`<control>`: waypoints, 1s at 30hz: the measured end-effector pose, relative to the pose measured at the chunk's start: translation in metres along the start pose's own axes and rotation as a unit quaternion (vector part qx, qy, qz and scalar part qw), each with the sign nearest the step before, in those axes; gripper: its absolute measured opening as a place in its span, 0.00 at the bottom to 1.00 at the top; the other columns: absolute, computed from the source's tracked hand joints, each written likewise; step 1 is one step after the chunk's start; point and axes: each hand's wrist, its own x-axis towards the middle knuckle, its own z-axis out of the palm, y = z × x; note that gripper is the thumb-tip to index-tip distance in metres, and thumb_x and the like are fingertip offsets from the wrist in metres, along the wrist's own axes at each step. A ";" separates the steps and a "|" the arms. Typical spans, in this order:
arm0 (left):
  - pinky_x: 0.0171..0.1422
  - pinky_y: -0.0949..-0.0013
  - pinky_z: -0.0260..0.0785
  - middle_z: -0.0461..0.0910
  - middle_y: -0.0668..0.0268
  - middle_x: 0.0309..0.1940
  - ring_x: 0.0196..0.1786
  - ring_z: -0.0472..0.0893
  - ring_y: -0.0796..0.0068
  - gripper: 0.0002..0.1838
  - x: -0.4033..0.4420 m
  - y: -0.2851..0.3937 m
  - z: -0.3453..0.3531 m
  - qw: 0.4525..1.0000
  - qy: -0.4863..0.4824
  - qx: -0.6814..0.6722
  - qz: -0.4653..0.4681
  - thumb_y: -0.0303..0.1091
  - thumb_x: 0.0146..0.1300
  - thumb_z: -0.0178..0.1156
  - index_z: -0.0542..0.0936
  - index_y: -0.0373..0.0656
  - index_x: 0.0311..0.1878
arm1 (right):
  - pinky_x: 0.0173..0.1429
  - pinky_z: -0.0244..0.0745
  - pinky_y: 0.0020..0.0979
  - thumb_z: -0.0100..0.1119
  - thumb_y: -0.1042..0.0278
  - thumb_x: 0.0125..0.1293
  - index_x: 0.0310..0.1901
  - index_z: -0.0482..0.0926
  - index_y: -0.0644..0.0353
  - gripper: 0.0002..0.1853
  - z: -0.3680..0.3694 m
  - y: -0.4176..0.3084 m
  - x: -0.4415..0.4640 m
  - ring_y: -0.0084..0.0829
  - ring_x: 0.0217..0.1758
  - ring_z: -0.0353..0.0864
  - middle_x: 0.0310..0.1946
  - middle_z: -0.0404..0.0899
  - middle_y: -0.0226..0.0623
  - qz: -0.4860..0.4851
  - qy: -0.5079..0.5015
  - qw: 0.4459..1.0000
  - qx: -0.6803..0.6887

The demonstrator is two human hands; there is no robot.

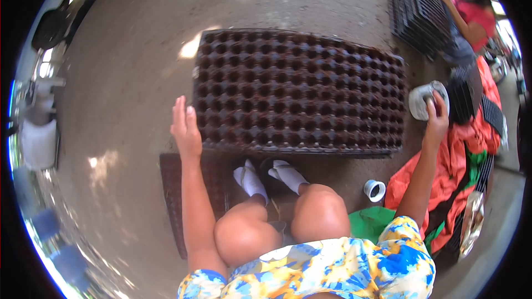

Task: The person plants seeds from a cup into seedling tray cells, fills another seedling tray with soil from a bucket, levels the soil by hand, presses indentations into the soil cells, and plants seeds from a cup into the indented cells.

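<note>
A large dark seedling tray with rows of round cells, filled with brown soil and dimpled, lies before my knees. My left hand is beside the tray's left edge, fingers stretched out and holding nothing. Off the tray's right side stands a white plastic tub. My right hand reaches into it, thumb and fingers drawn together at the contents. What those fingertips pinch, if anything, is too small to make out.
A small white cup stands near an orange-red sheet and a green sheet. Another tray lies on the ground by my left arm. At upper right, a person in pink is beside stacked black trays.
</note>
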 end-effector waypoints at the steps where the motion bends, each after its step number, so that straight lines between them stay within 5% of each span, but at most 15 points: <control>1: 0.75 0.49 0.43 0.64 0.58 0.70 0.74 0.58 0.56 0.26 -0.001 0.013 0.004 0.999 -0.015 0.030 0.014 0.48 0.73 0.43 0.68 0.44 0.68 | 0.38 0.69 0.19 0.61 0.75 0.63 0.50 0.79 0.63 0.14 -0.046 0.049 -0.015 0.16 0.36 0.73 0.41 0.79 0.27 0.051 0.045 0.997 -0.030; 6: 0.74 0.39 0.33 0.57 0.61 0.73 0.77 0.52 0.57 0.27 -0.013 0.062 0.034 0.978 -0.108 0.135 0.114 0.49 0.72 0.45 0.66 0.49 0.70 | 0.29 0.66 0.20 0.66 0.68 0.60 0.43 0.82 0.56 0.10 -0.129 0.248 -0.186 0.16 0.26 0.70 0.31 0.79 0.24 0.347 0.124 0.930 -0.018; 9: 0.74 0.40 0.34 0.57 0.62 0.74 0.77 0.51 0.57 0.27 -0.025 0.076 0.048 0.966 -0.152 0.150 0.144 0.50 0.72 0.46 0.65 0.51 0.70 | 0.29 0.70 0.23 0.63 0.68 0.60 0.44 0.83 0.56 0.11 -0.069 0.241 -0.256 0.18 0.27 0.74 0.30 0.80 0.27 0.487 0.005 0.873 0.007; 11: 0.74 0.40 0.34 0.57 0.62 0.74 0.77 0.51 0.57 0.27 -0.029 0.080 0.051 0.958 -0.157 0.174 0.165 0.49 0.72 0.46 0.65 0.50 0.70 | 0.29 0.70 0.22 0.60 0.72 0.60 0.48 0.82 0.58 0.14 -0.030 0.237 -0.279 0.18 0.27 0.75 0.32 0.81 0.29 0.493 -0.161 0.855 -0.022; 14: 0.75 0.41 0.34 0.56 0.61 0.74 0.77 0.52 0.58 0.27 -0.034 0.090 0.052 0.952 -0.168 0.189 0.173 0.49 0.72 0.45 0.65 0.49 0.70 | 0.42 0.76 0.30 0.58 0.74 0.59 0.45 0.84 0.56 0.12 0.009 0.250 -0.320 0.28 0.36 0.81 0.36 0.84 0.32 0.487 -0.295 0.819 -0.069; 20: 0.75 0.40 0.33 0.55 0.63 0.75 0.77 0.50 0.59 0.27 -0.043 0.095 0.056 0.945 -0.191 0.207 0.166 0.48 0.73 0.44 0.64 0.50 0.71 | 0.53 0.75 0.39 0.61 0.74 0.56 0.45 0.84 0.55 0.13 0.016 0.199 -0.293 0.45 0.45 0.81 0.43 0.83 0.44 0.382 -0.360 0.810 -0.262; 23: 0.75 0.40 0.33 0.55 0.63 0.75 0.77 0.50 0.59 0.27 -0.039 0.097 0.056 0.946 -0.185 0.206 0.171 0.48 0.73 0.43 0.63 0.48 0.71 | 0.60 0.69 0.42 0.63 0.71 0.52 0.48 0.81 0.51 0.18 -0.029 0.222 -0.295 0.44 0.56 0.74 0.50 0.77 0.41 0.212 -0.225 0.887 -0.343; 26: 0.76 0.42 0.33 0.55 0.64 0.74 0.77 0.50 0.60 0.27 -0.034 0.098 0.059 0.947 -0.173 0.191 0.191 0.47 0.73 0.43 0.63 0.47 0.71 | 0.63 0.63 0.49 0.60 0.70 0.52 0.57 0.74 0.48 0.26 -0.085 0.204 -0.272 0.43 0.65 0.66 0.58 0.71 0.37 0.183 -0.082 0.818 -0.540; 30: 0.76 0.42 0.33 0.56 0.64 0.74 0.77 0.51 0.60 0.26 -0.031 0.098 0.062 0.950 -0.163 0.170 0.205 0.46 0.73 0.42 0.63 0.47 0.71 | 0.63 0.62 0.53 0.57 0.73 0.53 0.62 0.71 0.42 0.31 -0.118 0.240 -0.305 0.43 0.65 0.66 0.62 0.69 0.40 0.476 0.036 0.656 -0.585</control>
